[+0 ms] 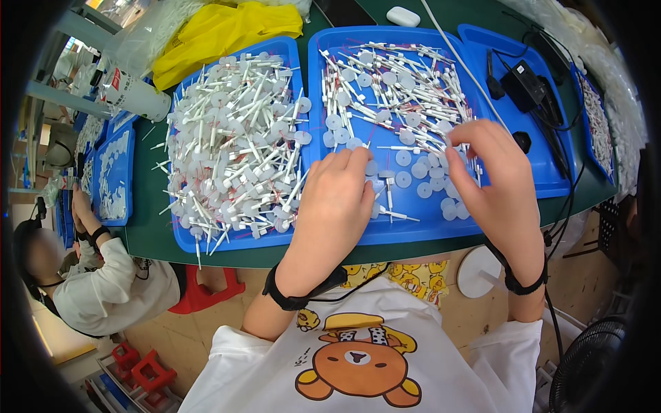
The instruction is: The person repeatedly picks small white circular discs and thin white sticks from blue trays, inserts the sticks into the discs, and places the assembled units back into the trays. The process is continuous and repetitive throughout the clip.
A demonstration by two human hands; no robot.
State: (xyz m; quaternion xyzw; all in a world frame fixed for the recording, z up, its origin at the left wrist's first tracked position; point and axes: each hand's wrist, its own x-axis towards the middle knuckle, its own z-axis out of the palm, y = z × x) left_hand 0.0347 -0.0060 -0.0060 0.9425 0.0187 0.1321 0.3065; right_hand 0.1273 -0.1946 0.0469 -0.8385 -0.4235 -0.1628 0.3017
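Note:
Both my hands are over the middle blue tray [358, 233], which holds thin white sticks with small blocks and reddish strands, along with loose translucent discs [403, 158]. My left hand [334, 203] is at the tray's left side, its fingers curled down and pressed together. Whatever they grip is hidden, though a white stick piece [390, 189] lies just beside them. On the right, my right hand [494, 180] brings thumb and forefinger close together in a pinch beside the discs. What lies between those fingertips is too small to make out.
Left of it, another blue tray [180, 237] is heaped with stick-and-disc pieces. A right-hand tray [551, 187] holds a black power adapter [523, 86] and cables. A yellow bag [224, 34], a white cup [141, 96] and a white case [403, 16] stand behind. Another person [113, 289] works at left.

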